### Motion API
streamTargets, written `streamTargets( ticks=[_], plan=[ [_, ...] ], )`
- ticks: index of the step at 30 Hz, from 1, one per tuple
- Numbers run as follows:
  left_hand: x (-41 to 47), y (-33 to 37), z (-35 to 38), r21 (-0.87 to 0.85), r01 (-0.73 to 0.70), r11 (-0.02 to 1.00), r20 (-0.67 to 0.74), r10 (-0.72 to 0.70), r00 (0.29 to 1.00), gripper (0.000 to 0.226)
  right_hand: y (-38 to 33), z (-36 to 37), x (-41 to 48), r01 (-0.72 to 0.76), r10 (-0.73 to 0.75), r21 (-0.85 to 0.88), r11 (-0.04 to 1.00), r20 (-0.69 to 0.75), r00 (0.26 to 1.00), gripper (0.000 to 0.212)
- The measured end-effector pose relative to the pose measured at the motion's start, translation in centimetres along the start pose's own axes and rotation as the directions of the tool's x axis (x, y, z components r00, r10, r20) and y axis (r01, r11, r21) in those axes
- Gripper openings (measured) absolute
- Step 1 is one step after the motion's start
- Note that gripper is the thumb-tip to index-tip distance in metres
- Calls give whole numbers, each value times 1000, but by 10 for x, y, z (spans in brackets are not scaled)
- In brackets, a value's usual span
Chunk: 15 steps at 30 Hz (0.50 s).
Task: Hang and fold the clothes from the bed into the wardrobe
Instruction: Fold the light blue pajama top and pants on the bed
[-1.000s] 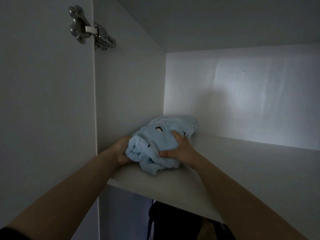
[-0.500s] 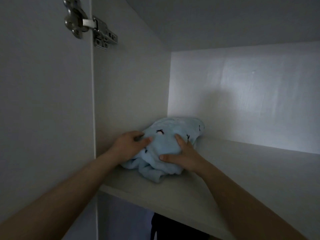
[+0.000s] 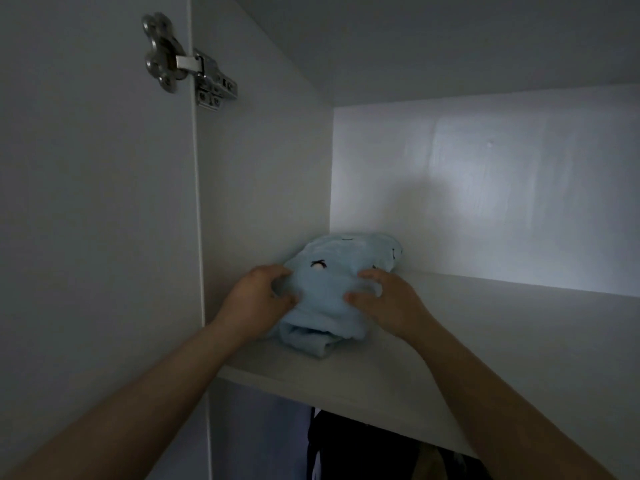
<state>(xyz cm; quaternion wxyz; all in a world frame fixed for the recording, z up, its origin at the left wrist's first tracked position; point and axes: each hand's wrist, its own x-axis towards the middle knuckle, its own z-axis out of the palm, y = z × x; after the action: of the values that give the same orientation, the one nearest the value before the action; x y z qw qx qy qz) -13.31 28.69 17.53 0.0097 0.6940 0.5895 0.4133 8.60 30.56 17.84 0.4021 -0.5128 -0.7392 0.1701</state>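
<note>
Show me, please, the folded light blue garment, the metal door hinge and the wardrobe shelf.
folded light blue garment [image 3: 329,287]: head view, top fold.
metal door hinge [image 3: 188,62]: head view, arm.
wardrobe shelf [image 3: 485,341]: head view, bare top.
</note>
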Motion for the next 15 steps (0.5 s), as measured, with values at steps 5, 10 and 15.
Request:
streamTargets(
  ticks=[5,10,15],
  plan=[
    [-14,15,-8,-74,-77,994,-50,73,996,30,-12,-4,-23,18,2,139,990,-141,990,40],
    [-38,44,-31,-263,-50,964,-71,32,997,14,-29,-16,-44,106,-37,262,959,-257,966,24],
    [-100,62,-43,-282,36,959,-143,-79,987,8,-39,-12,-78,217,-142,468,857,-190,971,14]
  ],
)
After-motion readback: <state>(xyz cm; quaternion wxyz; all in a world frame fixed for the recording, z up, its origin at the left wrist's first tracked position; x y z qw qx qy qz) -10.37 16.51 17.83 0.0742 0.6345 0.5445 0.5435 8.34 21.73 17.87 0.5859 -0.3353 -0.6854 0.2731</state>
